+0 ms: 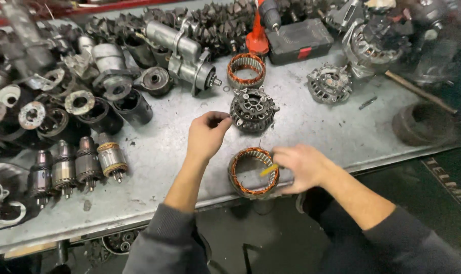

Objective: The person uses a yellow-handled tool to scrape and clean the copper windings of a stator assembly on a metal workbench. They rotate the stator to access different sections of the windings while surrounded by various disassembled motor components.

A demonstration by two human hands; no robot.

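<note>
My right hand (302, 165) rests on the right rim of a stator ring with copper windings (243, 175) near the bench's front edge, with a small yellow piece (269, 170) at its fingertips. My left hand (206, 133) hovers with fingers curled beside a dark alternator housing (254, 109), and I cannot tell if it holds anything. A second copper-wound stator ring (246, 70) lies just beyond the housing.
The grey metal bench (164, 152) carries a starter motor (182, 53), several armatures (78, 165) at the left, another housing (330, 83), a black case (299, 40), an orange cone (256, 38), a dark ring (423, 124) and heaps of parts along the back.
</note>
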